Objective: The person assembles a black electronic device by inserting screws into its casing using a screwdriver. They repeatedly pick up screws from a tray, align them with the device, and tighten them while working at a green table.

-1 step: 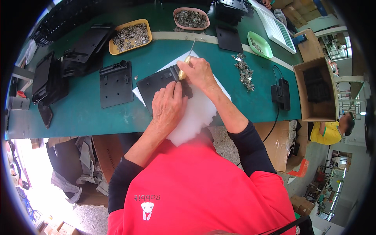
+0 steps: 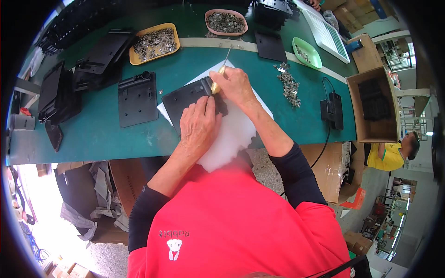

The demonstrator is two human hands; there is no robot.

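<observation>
A flat black plastic panel (image 2: 178, 103) lies tilted on a white foam sheet (image 2: 229, 134) at the bench's front. My left hand (image 2: 199, 123) rests on that panel with its fingers stretched out flat; its thumb is hidden. My right hand (image 2: 235, 87) is closed round the yellowish handle of a screwdriver (image 2: 216, 85). The thin metal shaft points away from me, and the handle's butt end is down at the panel's raised edge. Left of this, a similar black panel (image 2: 138, 99) lies on the green bench top.
Stacked black panels (image 2: 60, 95) stand at the left. Small metal parts fill a yellow tray (image 2: 175, 44), a pink tray (image 2: 225, 33) and a green tray (image 2: 319, 62); more metal clips (image 2: 290, 88) lie loose. A black adapter (image 2: 332, 111) and cardboard box (image 2: 378, 136) are at the right.
</observation>
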